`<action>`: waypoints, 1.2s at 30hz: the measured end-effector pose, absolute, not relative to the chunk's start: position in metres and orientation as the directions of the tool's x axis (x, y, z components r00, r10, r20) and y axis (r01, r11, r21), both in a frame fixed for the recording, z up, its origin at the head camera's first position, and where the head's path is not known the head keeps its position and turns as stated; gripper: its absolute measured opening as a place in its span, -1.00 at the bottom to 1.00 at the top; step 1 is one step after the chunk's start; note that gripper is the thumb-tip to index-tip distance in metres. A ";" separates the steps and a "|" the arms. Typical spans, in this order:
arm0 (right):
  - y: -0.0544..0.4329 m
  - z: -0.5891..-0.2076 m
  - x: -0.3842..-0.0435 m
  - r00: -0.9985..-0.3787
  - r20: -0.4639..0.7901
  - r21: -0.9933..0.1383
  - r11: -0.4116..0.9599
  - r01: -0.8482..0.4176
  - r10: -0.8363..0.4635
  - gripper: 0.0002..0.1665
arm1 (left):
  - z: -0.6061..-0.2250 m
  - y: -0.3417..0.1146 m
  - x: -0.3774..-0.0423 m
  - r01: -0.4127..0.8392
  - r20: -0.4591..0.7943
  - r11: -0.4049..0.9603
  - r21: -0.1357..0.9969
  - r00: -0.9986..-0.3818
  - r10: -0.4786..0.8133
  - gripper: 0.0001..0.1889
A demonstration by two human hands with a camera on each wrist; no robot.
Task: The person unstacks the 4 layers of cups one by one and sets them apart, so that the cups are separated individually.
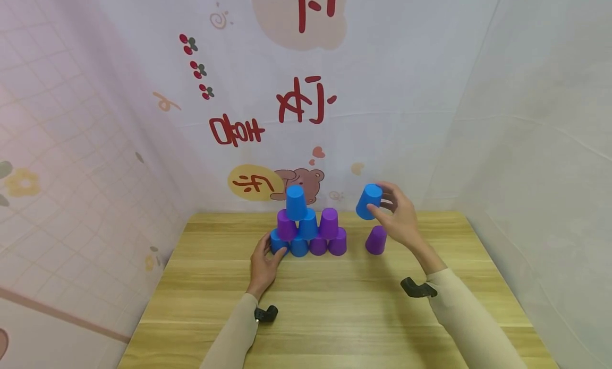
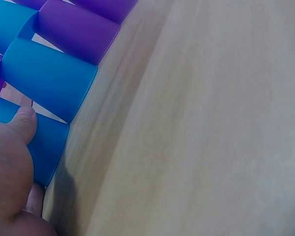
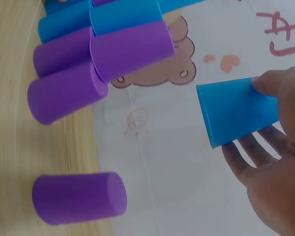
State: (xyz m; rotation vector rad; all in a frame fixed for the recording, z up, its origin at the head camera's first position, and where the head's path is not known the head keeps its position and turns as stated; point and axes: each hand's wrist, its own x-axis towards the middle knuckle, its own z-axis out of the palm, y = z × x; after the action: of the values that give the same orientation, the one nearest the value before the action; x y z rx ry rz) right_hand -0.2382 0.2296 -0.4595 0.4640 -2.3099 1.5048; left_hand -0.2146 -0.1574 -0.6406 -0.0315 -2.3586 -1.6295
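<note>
Upside-down blue and purple cups form a stack at the table's back. Its bottom row has several cups; above them stand a purple cup (image 1: 286, 225), a blue cup (image 1: 308, 224) and another purple cup (image 1: 329, 224). One blue cup (image 1: 296, 203) tops the left side. My left hand (image 1: 263, 267) holds the leftmost bottom blue cup (image 2: 51, 147), thumb on its near side. To the right of the stack, my right hand (image 1: 400, 220) grips a blue cup (image 3: 238, 110) in the air, mouth down. Below it, a lone purple cup (image 1: 376, 240) stands on the table.
The wooden table (image 1: 325, 316) reaches back to a white printed wall cloth (image 1: 406, 93) close behind the cups. Cloth walls also rise at the left and right sides. A black strap mount (image 1: 418, 288) sits on the right wrist, another (image 1: 266, 314) on the left.
</note>
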 end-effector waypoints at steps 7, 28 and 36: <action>0.249 -0.463 -0.233 -0.892 0.449 -0.813 0.395 -0.429 -0.045 -0.27 | -0.641 -0.158 -0.215 0.180 0.242 0.369 0.912 -0.962 -0.129 -0.27; 0.303 -0.468 -0.218 -0.909 0.412 -0.818 0.463 -0.340 0.062 -0.20 | -0.636 -0.156 -0.211 0.197 0.260 0.380 0.904 -0.958 -0.124 -0.29; 0.312 -0.475 -0.214 -0.923 0.374 -0.829 0.477 -0.292 0.085 -0.19 | -0.635 -0.158 -0.212 0.157 0.209 0.350 0.924 -0.971 -0.115 -0.27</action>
State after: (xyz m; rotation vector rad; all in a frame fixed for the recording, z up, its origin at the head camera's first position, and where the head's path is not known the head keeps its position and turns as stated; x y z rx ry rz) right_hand -0.2139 0.3124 -0.4753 0.1736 -2.3636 1.4302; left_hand -0.2117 -0.1578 -0.6346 -0.0376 -2.3757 -1.6665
